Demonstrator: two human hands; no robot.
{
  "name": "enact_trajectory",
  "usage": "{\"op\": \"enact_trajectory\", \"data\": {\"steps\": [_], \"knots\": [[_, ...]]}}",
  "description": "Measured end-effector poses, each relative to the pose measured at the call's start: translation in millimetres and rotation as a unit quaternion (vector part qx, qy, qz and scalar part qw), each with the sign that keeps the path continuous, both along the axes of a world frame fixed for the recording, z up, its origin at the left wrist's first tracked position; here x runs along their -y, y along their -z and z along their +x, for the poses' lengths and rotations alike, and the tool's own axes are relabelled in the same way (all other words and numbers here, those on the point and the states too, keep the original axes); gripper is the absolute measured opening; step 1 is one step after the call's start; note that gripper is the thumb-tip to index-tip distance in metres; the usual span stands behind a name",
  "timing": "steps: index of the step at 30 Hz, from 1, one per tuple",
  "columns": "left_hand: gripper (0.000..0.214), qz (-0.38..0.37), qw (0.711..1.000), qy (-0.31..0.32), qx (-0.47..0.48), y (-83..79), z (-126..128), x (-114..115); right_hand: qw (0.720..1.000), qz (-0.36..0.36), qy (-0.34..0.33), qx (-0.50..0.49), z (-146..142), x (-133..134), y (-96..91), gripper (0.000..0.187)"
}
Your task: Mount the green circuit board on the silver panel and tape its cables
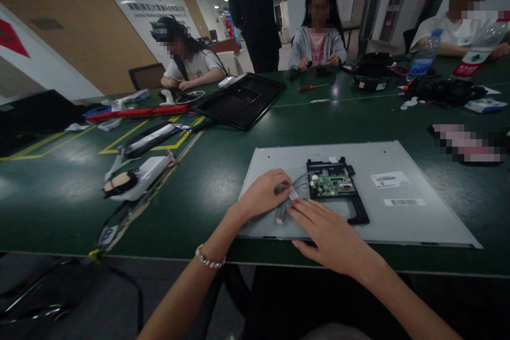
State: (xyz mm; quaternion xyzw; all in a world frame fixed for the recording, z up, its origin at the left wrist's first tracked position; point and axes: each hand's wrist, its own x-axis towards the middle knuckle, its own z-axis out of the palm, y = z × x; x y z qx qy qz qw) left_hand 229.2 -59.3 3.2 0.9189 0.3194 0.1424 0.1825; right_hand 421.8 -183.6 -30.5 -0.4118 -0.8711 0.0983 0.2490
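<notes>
A flat silver display panel (pixel 398 223) lies back side up at the table's near edge. On it sits a black plastic bracket (pixel 360 210) around a green circuit board (pixel 330 185). A bundle of grey cable (pixel 282 211) runs off the board's left side, with a pale strip near its middle. My left hand (pixel 265 191), a beaded bracelet on its wrist, is closed with fingertips pinched on this cable. My right hand (pixel 324 228) rests over the panel, fingers stretched out and thumb apart, fingertips touching the cable from the right. The fingers partly hide the cable.
A black monitor casing (pixel 243 101), a white power strip (pixel 145 175) and a red-handled screwdriver (pixel 306 88) lie on the green table (pixel 207 170). Bottles (pixel 424 58) and black items stand at the far right. Several people are across the table.
</notes>
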Motion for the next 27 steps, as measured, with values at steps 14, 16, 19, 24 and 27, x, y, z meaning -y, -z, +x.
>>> {"op": "enact_trajectory", "data": {"steps": [14,16,19,24,27], "knots": [[0.02,-0.021,1.0,-0.012,0.002,2.2,0,-3,0.999,0.015,0.024,0.017,-5,10,2.0,0.048],[0.017,-0.02,1.0,-0.013,0.004,3.1,0,-3,0.999,0.01,0.031,0.023,-6,14,2.4,0.049],[0.012,-0.021,1.0,-0.011,0.006,5.3,-1,-4,0.999,-0.003,0.037,0.028,-8,18,2.7,0.053],[0.009,-0.028,1.0,-0.009,0.011,7.4,-1,-6,0.999,-0.017,0.038,0.022,-6,23,0.9,0.055],[0.008,-0.029,0.999,-0.008,0.014,8.3,-1,-7,0.999,-0.021,0.039,0.02,-6,25,-0.1,0.055]]}}
